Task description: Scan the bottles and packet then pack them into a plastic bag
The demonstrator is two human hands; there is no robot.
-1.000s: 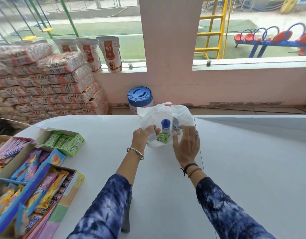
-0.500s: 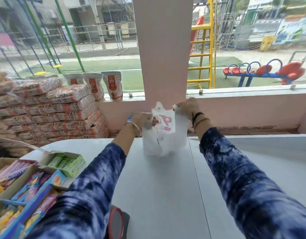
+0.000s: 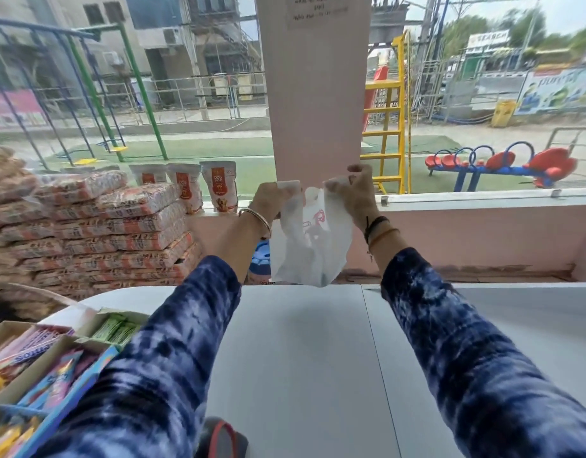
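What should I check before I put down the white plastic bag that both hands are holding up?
1. Left hand grips one handle of the plastic bag: ok.
2. Right hand grips the other handle: ok.
3. Bag hangs off the table: ok.
4. Bottles and packet inside: cannot tell, only dark shapes show through.
5. Bare table below the bag for landing: ok.
6. Bag free of the blue-lidded jar behind it: cannot tell.

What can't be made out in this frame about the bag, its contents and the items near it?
- Head view: the contents of the plastic bag show only as dim shapes through the film; bottles and packet cannot be told apart.
- Bag handles: bunched inside the left hand and right hand.
- Blue-lidded container: mostly behind the bag and left arm.
- Dark red-trimmed object: cut off by the bottom edge.
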